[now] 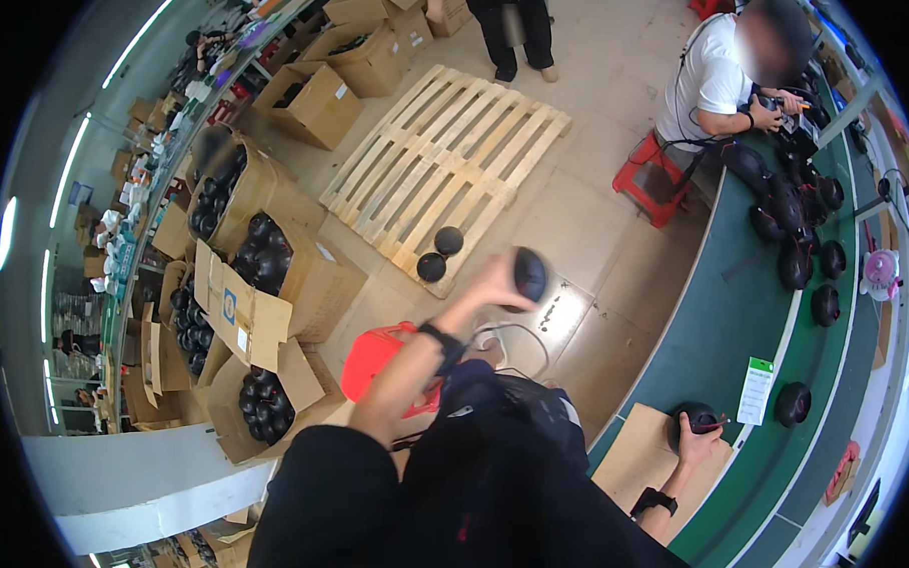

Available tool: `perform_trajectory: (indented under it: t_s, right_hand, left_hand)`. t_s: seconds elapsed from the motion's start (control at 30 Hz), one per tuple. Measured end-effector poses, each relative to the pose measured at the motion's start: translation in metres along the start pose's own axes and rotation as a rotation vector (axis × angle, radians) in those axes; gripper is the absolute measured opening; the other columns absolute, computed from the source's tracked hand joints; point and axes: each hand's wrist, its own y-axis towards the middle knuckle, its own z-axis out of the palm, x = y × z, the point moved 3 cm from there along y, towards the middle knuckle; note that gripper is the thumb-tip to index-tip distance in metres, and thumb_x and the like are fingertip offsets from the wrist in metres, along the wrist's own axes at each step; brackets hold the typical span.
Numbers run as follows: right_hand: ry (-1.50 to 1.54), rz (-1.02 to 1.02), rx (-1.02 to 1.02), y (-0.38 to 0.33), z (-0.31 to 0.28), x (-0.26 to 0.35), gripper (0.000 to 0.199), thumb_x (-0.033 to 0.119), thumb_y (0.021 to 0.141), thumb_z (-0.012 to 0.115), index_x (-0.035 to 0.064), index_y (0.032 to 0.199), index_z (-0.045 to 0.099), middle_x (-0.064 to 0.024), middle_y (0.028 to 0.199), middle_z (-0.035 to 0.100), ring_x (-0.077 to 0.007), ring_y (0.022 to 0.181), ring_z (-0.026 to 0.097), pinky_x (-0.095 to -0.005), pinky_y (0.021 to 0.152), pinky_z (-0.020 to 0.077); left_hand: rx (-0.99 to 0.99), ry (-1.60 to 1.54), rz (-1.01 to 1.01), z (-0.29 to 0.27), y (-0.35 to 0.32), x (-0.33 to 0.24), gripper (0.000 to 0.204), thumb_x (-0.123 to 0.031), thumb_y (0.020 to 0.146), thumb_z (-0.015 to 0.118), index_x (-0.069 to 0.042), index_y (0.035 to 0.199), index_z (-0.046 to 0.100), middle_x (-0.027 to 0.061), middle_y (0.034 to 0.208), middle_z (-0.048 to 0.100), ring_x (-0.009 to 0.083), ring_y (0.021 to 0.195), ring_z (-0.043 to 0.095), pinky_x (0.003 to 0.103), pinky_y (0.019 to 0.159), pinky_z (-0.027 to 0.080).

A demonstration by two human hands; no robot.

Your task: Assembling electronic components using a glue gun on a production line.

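My left hand (494, 285) is raised over the floor in front of me, its fingers closed round a black, rounded shell (529, 273). On the right, my right hand (698, 444) grips another black round shell (688, 423), which rests on a flat cardboard sheet (636, 456) on the green workbench (667, 362). A bit of red shows by the fingers there; what it belongs to is too small to tell. Just beyond lies a white card with a green top (756, 391), and a single black shell (793, 403) sits to its right.
A wooden pallet (448, 149) bears two black balls (439, 256). Open cartons (320, 289) full of black shells stand at left, beside a red stool (372, 359). At far right a person in a white shirt (713, 80) works near piled shells (787, 207); another person (511, 27) stands behind the pallet.
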Motion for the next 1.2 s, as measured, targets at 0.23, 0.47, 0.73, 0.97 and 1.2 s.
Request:
perform_trajectory:
  t_s: [0.23, 0.47, 0.73, 0.97, 1.2]
  right_hand:
    - [0.503, -0.133, 0.22, -0.04, -0.004, 0.022, 0.099, 0.034, 0.069, 0.091, -0.0063, 0.144, 0.04, -0.0279, 0.141, 0.049, -0.0383, 0.131, 0.05, -0.0457, 0.113, 0.0382]
    - [0.579, -0.347, 0.424, -0.096, -0.006, 0.166, 0.107, 0.03, 0.069, 0.09, -0.0033, 0.151, 0.031, -0.0251, 0.155, 0.033, -0.0362, 0.14, 0.04, -0.0432, 0.117, 0.0321]
    - [0.54, -0.777, 0.552, -0.188, 0.071, 0.469, 0.111, 0.027, 0.06, 0.092, -0.0058, 0.148, 0.033, -0.0224, 0.142, 0.045, -0.0351, 0.134, 0.046, -0.0411, 0.113, 0.0372]
    - [0.271, -0.664, 0.739, -0.313, 0.153, 0.648, 0.126, 0.043, 0.059, 0.093, -0.0065, 0.153, 0.026, -0.0222, 0.152, 0.037, -0.0319, 0.141, 0.038, -0.042, 0.118, 0.0283]
    - [0.058, -0.575, 0.842, -0.395, 0.238, 0.766, 0.131, 0.04, 0.05, 0.095, -0.0088, 0.15, 0.026, -0.028, 0.144, 0.041, -0.0395, 0.134, 0.045, -0.0443, 0.11, 0.04]
  left_hand:
    - [-0.31, -0.074, -0.66, -0.144, -0.212, 0.16, 0.119, -0.048, 0.044, 0.098, 0.002, 0.138, 0.043, 0.0224, 0.132, 0.059, 0.0342, 0.124, 0.058, 0.042, 0.107, 0.045]
    - [-0.272, 0.095, -1.117, -0.216, -0.269, 0.234, 0.144, -0.052, 0.04, 0.097, -0.013, 0.155, 0.021, 0.0371, 0.147, 0.032, 0.0464, 0.132, 0.047, 0.048, 0.113, 0.041]
    - [-0.365, 0.134, -0.901, -0.313, -0.166, 0.458, 0.127, -0.046, 0.044, 0.097, -0.015, 0.149, 0.033, 0.0344, 0.139, 0.044, 0.0442, 0.128, 0.051, 0.046, 0.107, 0.046]
    - [-0.267, 0.097, -1.186, -0.366, 0.002, 0.735, 0.136, -0.049, 0.052, 0.094, -0.029, 0.158, 0.01, 0.0296, 0.148, 0.03, 0.0494, 0.13, 0.048, 0.056, 0.104, 0.046]
    - [-0.456, -0.031, -1.279, -0.342, 0.047, 1.019, 0.131, -0.046, 0.057, 0.093, -0.023, 0.157, 0.012, 0.0338, 0.144, 0.037, 0.0499, 0.13, 0.045, 0.055, 0.105, 0.046]
